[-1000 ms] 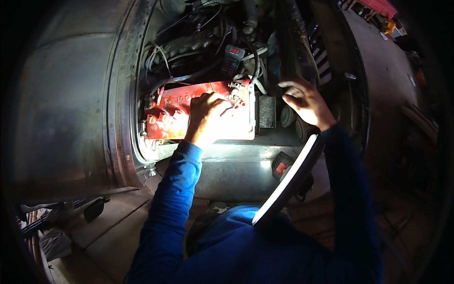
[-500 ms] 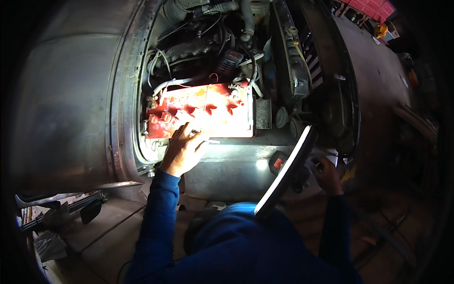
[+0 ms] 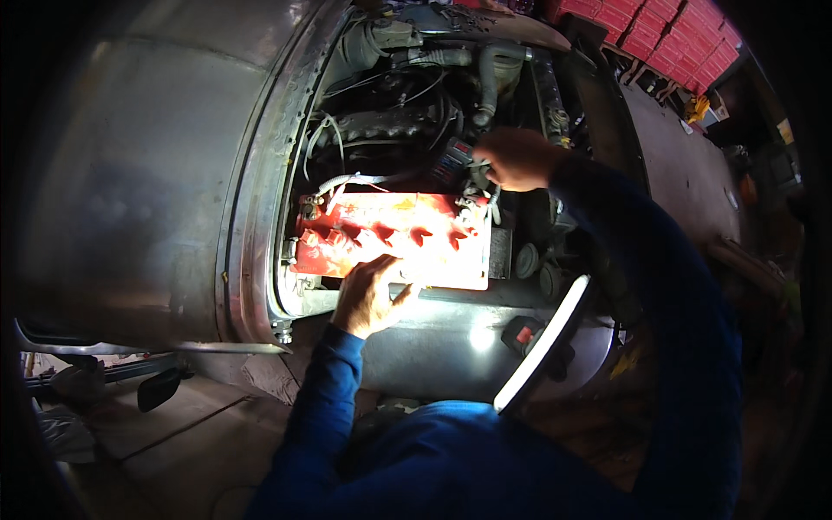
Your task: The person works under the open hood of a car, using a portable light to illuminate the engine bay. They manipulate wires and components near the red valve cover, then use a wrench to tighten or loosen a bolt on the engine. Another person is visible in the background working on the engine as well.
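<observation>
A red car battery with a row of red caps along its top sits in the engine bay. Strong light washes out its right part. My left hand rests at its near edge, fingers bent over the rim and thumb spread apart. My right hand reaches over the battery's far right corner, its fingers curled together near a cable; what they hold is hidden. Just left of it, a small dark device with a red patch lies behind the battery. A pale cable runs along the far left side.
Hoses and engine parts fill the far bay. A grey metal body panel stands at left. Nearer me are a bright white strip and a dark tool with a red patch. Red boxes are stacked at the far right.
My right hand has moved from the lower right, beside the white strip, up to the battery's far right corner. My left hand stays at the near edge. The view has shifted.
</observation>
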A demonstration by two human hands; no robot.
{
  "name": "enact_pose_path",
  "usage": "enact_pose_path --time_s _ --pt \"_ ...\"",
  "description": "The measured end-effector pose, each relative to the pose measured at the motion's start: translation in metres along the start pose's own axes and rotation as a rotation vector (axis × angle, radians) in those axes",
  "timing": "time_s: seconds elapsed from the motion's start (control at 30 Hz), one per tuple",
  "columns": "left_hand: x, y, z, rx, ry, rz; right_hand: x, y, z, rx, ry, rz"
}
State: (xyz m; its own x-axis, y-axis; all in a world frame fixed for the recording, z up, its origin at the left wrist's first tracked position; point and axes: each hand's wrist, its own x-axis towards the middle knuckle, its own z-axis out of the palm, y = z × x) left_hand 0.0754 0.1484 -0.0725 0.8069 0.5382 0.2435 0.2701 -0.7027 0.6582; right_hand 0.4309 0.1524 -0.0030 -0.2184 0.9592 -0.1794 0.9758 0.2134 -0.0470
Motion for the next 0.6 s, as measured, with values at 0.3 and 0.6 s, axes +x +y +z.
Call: enact_pose_path --time_s 0.3,0.6 --pt "-0.017 -0.024 0.024 -0.207 0.280 -0.172 0.148 0.013 0.127 -0.483 0.030 -0.198" --pt "-0.036 -0.050 0.022 -0.384 0.416 -0.244 0.140 -0.025 0.041 -0.324 -0.055 0.185"
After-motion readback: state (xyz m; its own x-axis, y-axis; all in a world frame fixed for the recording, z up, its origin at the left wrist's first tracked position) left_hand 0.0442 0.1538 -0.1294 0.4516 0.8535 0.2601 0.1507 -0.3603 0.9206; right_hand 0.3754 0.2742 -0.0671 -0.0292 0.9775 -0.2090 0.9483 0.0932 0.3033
